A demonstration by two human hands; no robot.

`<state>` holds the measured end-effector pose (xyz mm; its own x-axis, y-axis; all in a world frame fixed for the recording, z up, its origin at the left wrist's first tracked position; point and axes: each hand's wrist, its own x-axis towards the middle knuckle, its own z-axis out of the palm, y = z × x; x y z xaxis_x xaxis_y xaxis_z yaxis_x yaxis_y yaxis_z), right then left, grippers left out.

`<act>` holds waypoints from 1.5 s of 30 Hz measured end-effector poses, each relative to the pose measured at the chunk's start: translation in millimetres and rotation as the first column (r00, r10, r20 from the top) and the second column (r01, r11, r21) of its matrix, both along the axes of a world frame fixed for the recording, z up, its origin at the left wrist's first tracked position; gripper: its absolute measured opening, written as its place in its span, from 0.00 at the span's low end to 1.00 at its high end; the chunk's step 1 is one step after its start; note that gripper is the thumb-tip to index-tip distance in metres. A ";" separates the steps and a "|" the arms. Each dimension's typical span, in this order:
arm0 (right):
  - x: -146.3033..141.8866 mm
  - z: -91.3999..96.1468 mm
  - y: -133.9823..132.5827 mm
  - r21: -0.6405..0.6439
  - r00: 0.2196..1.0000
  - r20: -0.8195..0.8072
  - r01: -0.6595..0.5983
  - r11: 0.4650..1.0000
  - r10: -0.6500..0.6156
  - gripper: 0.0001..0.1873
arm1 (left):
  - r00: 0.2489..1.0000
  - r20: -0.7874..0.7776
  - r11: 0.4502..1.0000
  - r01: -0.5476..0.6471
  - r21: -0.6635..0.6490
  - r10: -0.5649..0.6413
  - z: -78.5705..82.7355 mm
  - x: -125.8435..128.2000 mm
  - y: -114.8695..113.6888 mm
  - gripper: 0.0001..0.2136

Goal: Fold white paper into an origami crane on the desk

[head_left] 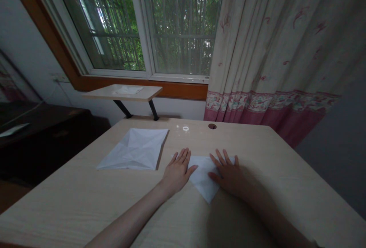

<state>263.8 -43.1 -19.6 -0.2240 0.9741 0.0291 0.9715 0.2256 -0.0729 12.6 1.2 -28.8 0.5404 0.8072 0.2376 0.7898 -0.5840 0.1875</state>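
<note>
A small folded white paper (203,181) lies on the light wooden table (85,202), its lower tip pointing toward me. My left hand (177,170) lies flat on the paper's left edge, fingers stretched out. On the paper's right side rests my right hand (228,173), palm down with fingers spread. Neither hand grips anything. To the left lies a larger creased white sheet (134,149), unfolded and untouched.
A small shelf (122,92) with a white item on it juts out under the window. The table has a round cable hole (212,126) near its far edge. A floral curtain (271,50) hangs at the right. Dark furniture (42,133) stands left.
</note>
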 end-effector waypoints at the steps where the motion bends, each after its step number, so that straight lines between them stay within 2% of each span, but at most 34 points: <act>1: 0.1 0.3 0.4 -0.002 1.000 0.007 0.002 1.000 -0.002 0.36 | 1.000 0.000 1.000 -0.001 -0.004 0.001 0.4 -0.2 0.4 0.31; 9: 16.8 -8.8 11.4 0.068 1.000 -0.004 0.022 0.997 -0.021 0.38 | 0.997 0.015 0.993 0.076 -0.089 -0.075 14.5 -1.5 -1.0 0.25; 14: 31.0 -26.8 23.2 0.215 0.999 -0.033 0.040 0.976 -0.034 0.39 | 0.993 0.067 0.985 0.108 -0.131 -0.100 21.9 0.6 -3.7 0.24; 20: 36.4 -44.7 34.3 0.323 0.985 -0.084 0.168 0.931 -0.149 0.35 | 0.992 0.076 0.984 0.107 -0.139 -0.097 30.0 2.0 -6.7 0.33; 26: 41.8 -51.7 36.6 0.376 0.983 -0.107 0.182 0.909 -0.153 0.28 | 0.984 0.159 0.985 0.100 -0.143 -0.077 27.5 1.1 -7.2 0.28; 35: 47.3 -52.0 40.3 0.340 0.978 -0.134 0.200 0.919 -0.163 0.25 | 0.967 0.176 0.974 0.205 -0.099 -0.185 26.1 -0.5 -4.9 0.14; 38: 50.5 -51.5 41.6 0.364 0.976 -0.167 0.190 0.912 -0.137 0.24 | 0.961 0.185 0.972 0.222 -0.083 -0.204 27.9 -0.1 -5.4 0.11; 42: 46.6 -43.5 37.8 0.447 0.961 -0.263 0.195 0.873 -0.080 0.24 | 0.958 0.210 0.972 0.217 -0.091 -0.194 28.1 0.0 -5.8 0.11; 45: 38.8 -31.1 33.0 0.526 0.924 -0.381 0.237 0.817 -0.023 0.25 | 0.955 0.246 0.976 0.196 -0.093 -0.168 26.5 -0.3 -5.6 0.12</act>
<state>302.6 -10.0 -50.8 0.0324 0.7843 0.6196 0.9295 0.2042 -0.3071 12.3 -4.4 -2.2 0.6204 0.7300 0.2868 0.5977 -0.6768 0.4298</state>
